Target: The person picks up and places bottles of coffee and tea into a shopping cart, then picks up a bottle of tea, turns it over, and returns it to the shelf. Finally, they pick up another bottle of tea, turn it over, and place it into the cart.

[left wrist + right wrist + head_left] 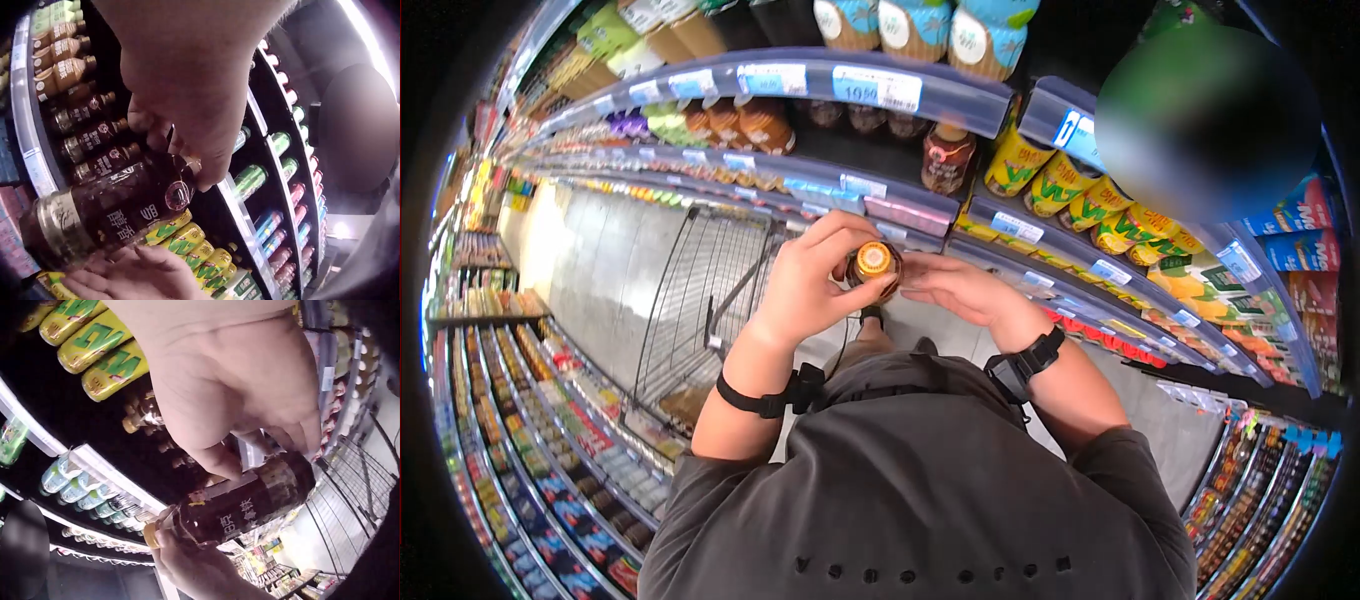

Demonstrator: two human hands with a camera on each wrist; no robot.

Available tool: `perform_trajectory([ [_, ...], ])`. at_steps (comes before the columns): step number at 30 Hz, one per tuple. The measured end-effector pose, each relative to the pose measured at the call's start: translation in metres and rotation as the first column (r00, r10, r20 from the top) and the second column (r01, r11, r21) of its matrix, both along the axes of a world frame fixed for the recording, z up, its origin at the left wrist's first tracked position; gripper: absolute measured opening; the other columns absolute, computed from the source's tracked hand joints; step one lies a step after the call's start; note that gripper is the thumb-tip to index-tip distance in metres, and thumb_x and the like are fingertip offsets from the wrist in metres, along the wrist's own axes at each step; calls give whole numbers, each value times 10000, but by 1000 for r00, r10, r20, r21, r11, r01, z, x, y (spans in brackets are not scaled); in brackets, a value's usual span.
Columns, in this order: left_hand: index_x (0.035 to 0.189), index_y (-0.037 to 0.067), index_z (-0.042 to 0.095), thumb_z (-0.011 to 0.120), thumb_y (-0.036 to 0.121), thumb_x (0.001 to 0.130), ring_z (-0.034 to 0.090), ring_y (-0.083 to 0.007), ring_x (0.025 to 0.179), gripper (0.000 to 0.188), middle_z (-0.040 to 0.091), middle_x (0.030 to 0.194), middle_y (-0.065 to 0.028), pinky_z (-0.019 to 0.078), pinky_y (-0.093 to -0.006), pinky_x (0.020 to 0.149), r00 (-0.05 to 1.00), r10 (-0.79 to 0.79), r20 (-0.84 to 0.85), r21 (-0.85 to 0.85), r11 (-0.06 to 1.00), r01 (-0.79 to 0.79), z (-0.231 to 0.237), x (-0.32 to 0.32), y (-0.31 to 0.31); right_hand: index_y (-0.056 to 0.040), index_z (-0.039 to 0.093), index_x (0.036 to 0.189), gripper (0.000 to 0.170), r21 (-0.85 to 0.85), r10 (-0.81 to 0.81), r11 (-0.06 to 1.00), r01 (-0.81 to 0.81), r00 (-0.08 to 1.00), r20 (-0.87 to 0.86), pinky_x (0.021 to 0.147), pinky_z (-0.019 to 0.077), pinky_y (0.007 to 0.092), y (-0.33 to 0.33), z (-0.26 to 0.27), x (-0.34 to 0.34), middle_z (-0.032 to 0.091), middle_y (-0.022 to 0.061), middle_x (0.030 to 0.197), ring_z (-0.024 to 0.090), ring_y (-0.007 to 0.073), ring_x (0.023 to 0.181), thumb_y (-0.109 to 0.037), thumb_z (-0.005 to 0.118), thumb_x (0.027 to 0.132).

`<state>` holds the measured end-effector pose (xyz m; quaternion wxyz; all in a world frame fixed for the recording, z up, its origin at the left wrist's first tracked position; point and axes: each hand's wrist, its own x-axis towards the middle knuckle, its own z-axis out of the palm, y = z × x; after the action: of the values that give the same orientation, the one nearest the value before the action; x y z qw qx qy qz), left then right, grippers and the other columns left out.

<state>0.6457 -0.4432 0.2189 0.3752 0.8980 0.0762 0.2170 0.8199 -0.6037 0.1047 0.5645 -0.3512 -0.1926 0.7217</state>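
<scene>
- Before the shelves (970, 95), between both hands: dark bottle (112, 212), cap (873, 258) towards the head camera.
- Held by curled fingers of the left hand (805, 280), near the neck.
- Flanked by the right hand (960, 288), fingers loosely extended, gripping nothing; contact uncertain.
- Probably best: keep the neck grip firm; steady the lower body before turning.

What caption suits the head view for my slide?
Left fingers grip an orange-capped bottle, right fingers beside it, before stocked shelves.
</scene>
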Motion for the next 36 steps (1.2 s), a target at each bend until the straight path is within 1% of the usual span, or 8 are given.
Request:
perform_trajectory([
  [5, 1000, 5, 680, 840, 91, 780, 569, -144, 687, 285, 687, 1063, -95, 463, -259, 599, 994, 96, -51, -16, 995, -97, -3, -48, -24, 4, 444, 1504, 540, -71, 99, 991, -113, 980, -174, 1101, 461, 421, -13, -31, -32, 612, 153, 1398, 614, 258, 1269, -151, 606, 1012],
  [10, 994, -3, 649, 827, 95, 801, 554, -156, 682, 280, 638, 950, -85, 451, -271, 594, 957, 251, -147, -23, 966, -257, -5, -94, -26, 34, 460, 1482, 537, -121, 203, 969, -215, 974, -104, 1028, 524, 428, -11, -31, -54, 663, 169, 1304, 674, 275, 1161, -154, 611, 1003],
  [16, 1037, -7, 613, 767, 111, 870, 570, -199, 704, 256, 597, 873, -97, 464, -311, 648, 880, 372, -295, -107, 903, -417, -4, -163, -17, -9, 493, 1467, 502, -168, 345, 922, -348, 937, -43, 954, 568, 436, 9, -21, -84, 683, 161, 1259, 699, 266, 1080, -204, 601, 1017],
  [18, 1055, 0, 612, 746, 115, 885, 601, -232, 733, 244, 616, 863, -123, 481, -337, 673, 869, 417, -266, -153, 872, -465, -5, -193, -15, 3, 504, 1461, 496, -174, 367, 912, -371, 928, -57, 927, 587, 409, 25, -15, -103, 714, 135, 1171, 716, 217, 1008, -225, 580, 1027],
  [26, 1111, 15, 624, 672, 134, 955, 613, -313, 760, 202, 641, 854, -165, 504, -375, 721, 735, 632, -245, -60, 747, -662, -15, -350, 2, -38, 534, 1424, 429, -198, 565, 810, -552, 825, 14, 931, 580, 387, 108, -8, -221, 705, 97, 1157, 703, 191, 1023, -263, 516, 1060],
  [29, 1132, 10, 625, 667, 137, 970, 601, -256, 712, 210, 629, 795, -150, 490, -356, 694, 658, 698, -282, -114, 657, -745, -13, -406, 5, -43, 536, 1426, 428, -220, 610, 780, -586, 790, 61, 969, 557, 387, 137, -2, -271, 695, 94, 1185, 685, 192, 1086, -271, 505, 1065],
  [31, 1148, 15, 627, 665, 151, 983, 569, -184, 652, 217, 611, 720, -127, 469, -333, 651, 602, 735, -311, -129, 595, -793, -19, -444, 7, -23, 495, 1467, 521, -227, 639, 761, -608, 763, 100, 1053, 503, 415, 154, -2, -301, 663, 171, 1317, 656, 242, 1192, -290, 567, 1024],
  [36, 1155, 19, 645, 662, 173, 989, 552, -172, 615, 227, 621, 701, -124, 449, -323, 611, 507, 777, -373, -152, 488, -860, -26, -518, 15, -68, 516, 1452, 459, -201, 699, 710, -675, 710, 83, 1078, 471, 389, 192, -9, -370, 638, 167, 1364, 629, 247, 1225, -297, 517, 1055],
])
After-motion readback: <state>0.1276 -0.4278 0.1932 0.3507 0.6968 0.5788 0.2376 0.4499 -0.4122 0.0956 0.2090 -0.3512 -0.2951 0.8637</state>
